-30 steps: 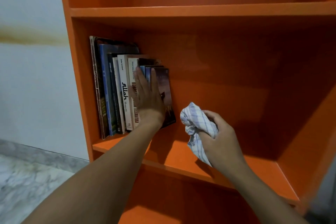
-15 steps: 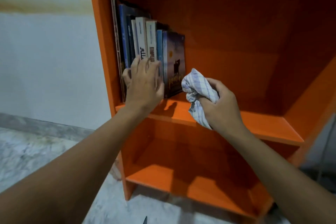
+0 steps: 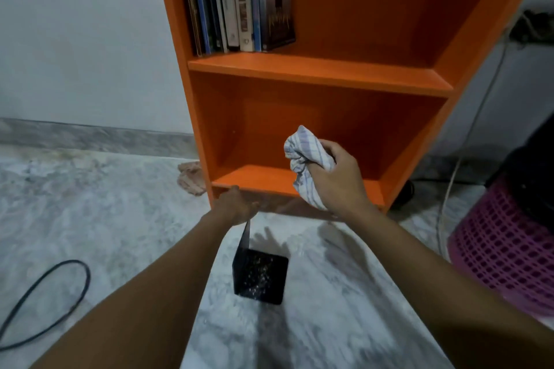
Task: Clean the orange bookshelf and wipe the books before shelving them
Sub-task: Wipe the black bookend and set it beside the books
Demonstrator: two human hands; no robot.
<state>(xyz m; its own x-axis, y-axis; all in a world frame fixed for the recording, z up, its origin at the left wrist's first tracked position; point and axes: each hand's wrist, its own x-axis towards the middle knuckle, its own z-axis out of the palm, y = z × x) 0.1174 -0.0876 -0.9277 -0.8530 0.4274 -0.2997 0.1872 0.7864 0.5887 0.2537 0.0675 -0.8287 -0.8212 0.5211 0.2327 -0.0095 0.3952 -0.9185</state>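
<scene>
The orange bookshelf (image 3: 317,70) stands against the wall. Several books (image 3: 239,0) stand upright at the left end of its upper visible shelf; the lower shelf is bare. My right hand (image 3: 338,181) grips a crumpled white checked cloth (image 3: 305,156) in front of the lower shelf. My left hand (image 3: 236,204) reaches down by the shelf's bottom left corner, right at the top edge of a black L-shaped bookend (image 3: 260,275) standing on the marble floor. Its fingers are mostly hidden behind the hand; its shadow on the floor shows them spread.
A pink rag (image 3: 192,178) lies on the floor at the shelf's left foot. A black cable (image 3: 63,284) loops at the left. At the right stand a purple mesh basket (image 3: 503,252) and a hanging white cord (image 3: 470,141).
My view has tilted down to the floor. My left hand left the books and dropped to the black bookend. My right hand came down too, still gripping the cloth.
</scene>
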